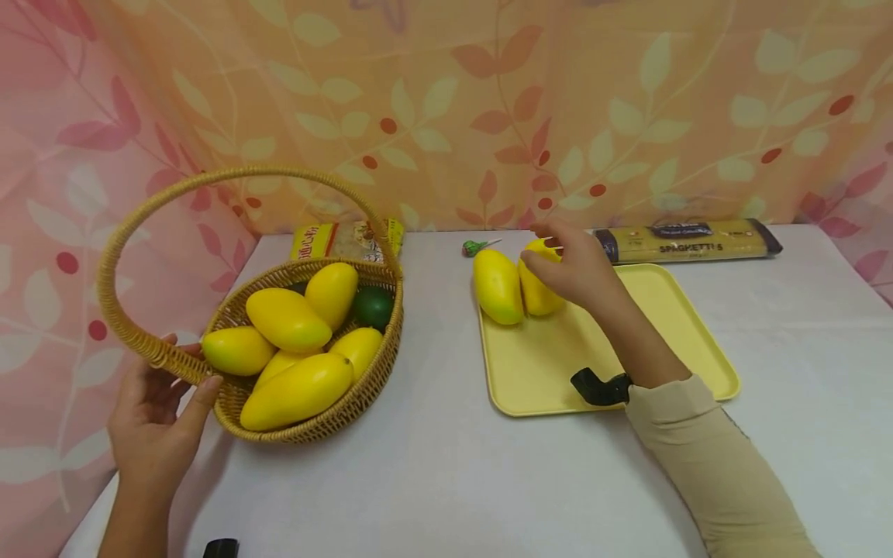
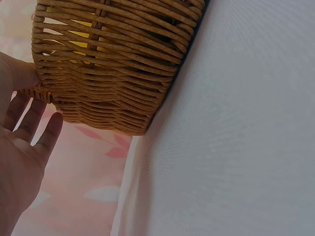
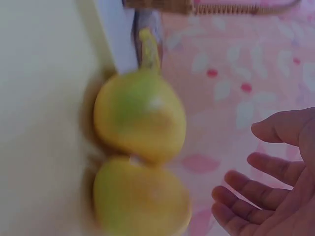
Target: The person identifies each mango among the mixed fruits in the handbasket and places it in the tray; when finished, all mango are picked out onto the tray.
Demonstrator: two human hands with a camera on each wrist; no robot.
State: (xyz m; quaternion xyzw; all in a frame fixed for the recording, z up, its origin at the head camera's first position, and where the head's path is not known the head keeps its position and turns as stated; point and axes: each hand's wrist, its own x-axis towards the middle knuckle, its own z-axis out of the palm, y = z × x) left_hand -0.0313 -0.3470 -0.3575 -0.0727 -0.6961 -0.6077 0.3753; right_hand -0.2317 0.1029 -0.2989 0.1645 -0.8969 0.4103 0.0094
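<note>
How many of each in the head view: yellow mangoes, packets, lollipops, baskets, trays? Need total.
Basket: 1
Tray: 1
Yellow mangoes: 8 (6 showing in the basket, 2 on the tray)
Packets: 2
Lollipop: 1
Total: 13 visible; any mangoes hidden deeper in the basket can't be counted.

Bare left forearm (image 1: 139,515) rising from bottom left of frame; bare left grip (image 1: 149,426) at left, thumb (image 1: 198,407) set opposite fingers (image 2: 32,118) in pinch, palm at left edge of left wrist view. Right arm in beige cloth sleeve (image 1: 718,457), slanting up-left from bottom right, cuff short of wrist. Bare right grip (image 1: 575,267) right of centre, fingers (image 3: 261,189) spread, slightly bent, thumb apart.
</note>
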